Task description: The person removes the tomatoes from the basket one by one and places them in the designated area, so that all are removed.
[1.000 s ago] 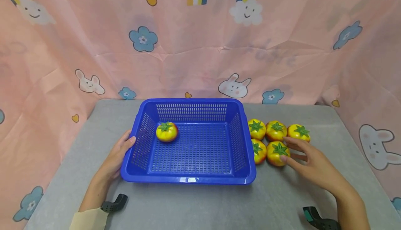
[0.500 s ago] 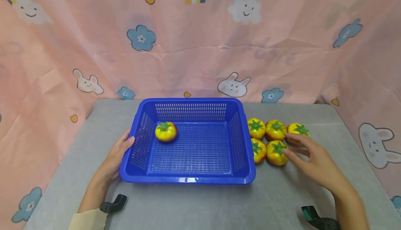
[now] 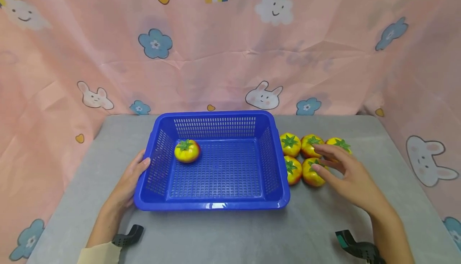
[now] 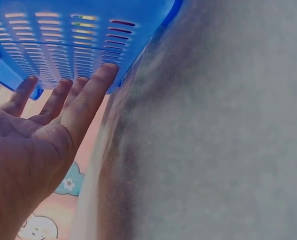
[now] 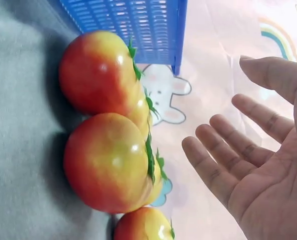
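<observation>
A blue perforated plastic basket [image 3: 212, 205] stands on the grey table, with one yellow-red tomato [image 3: 187, 151] inside toward its left. My left hand [image 3: 130, 179] lies against the basket's left side, its thumb at the rim. In the left wrist view the fingers [image 4: 86, 102] reach out fairly straight along the slotted outer wall. To the basket's right, several green-topped tomatoes [image 3: 290, 145] sit close together in two rows. Over the right part of this group hovers my right hand [image 3: 351, 178], fingers spread and palm bare. The right wrist view shows it apart from the nearest tomato [image 5: 107, 162].
Behind the table [image 3: 230, 236] hangs a pink cloth [image 3: 212, 76] printed with rabbits, flowers and rainbows. Dark curved devices, one by the left wrist [image 3: 129, 236] and one by the right [image 3: 360, 248], extend over the table's front.
My right hand has risen slightly off the near right tomato and now covers more of it. The head view has shifted a little. The left hand and basket keep their places.
</observation>
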A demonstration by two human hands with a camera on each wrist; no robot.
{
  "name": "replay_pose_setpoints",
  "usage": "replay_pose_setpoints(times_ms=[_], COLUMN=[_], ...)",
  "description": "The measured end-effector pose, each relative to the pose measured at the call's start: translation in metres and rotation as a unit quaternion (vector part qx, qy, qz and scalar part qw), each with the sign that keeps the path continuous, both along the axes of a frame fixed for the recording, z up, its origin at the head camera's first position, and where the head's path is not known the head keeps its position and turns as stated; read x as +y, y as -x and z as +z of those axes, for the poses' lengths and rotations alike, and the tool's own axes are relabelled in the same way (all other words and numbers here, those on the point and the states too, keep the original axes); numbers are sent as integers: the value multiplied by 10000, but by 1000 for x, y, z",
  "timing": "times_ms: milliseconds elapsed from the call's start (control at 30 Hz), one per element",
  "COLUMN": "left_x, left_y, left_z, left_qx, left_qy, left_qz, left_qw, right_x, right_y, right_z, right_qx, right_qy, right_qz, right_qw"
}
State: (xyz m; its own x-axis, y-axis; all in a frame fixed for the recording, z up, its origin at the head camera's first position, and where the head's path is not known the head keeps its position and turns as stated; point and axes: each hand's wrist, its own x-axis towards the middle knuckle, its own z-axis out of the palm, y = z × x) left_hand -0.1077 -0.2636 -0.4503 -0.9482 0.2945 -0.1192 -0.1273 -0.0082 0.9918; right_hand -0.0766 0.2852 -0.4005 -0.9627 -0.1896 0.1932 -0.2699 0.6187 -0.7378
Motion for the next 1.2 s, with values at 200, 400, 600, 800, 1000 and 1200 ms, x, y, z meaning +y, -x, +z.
replay_pose_setpoints(times_ms=[200,400,600,800,1000,1200], left_x=[-1,1,1,0,2,1], left_y=[1,3,0,0,2,1], left_z=[0,-2,-1,1,1,1], left_qx=[38,75,21,-9,-4,45], left_qy=[22,-84,12,-37,-62,-106], left_qz=[21,5,73,69,13,23], left_qw=[10000,9999,10000,10000,10000,9999], right_x=[-9,-22,-41,-57,-68,-82], right_y=[5,13,23,29,36,50], right_z=[10,22,31,41,53,60], right_qx=[-109,-98,-203,-179,153,169], right_qy=[129,167,120,126,91,178], right_qz=[179,354,568,705,953,1237], right_qw=[9997,9992,9981,9973,9953,9920])
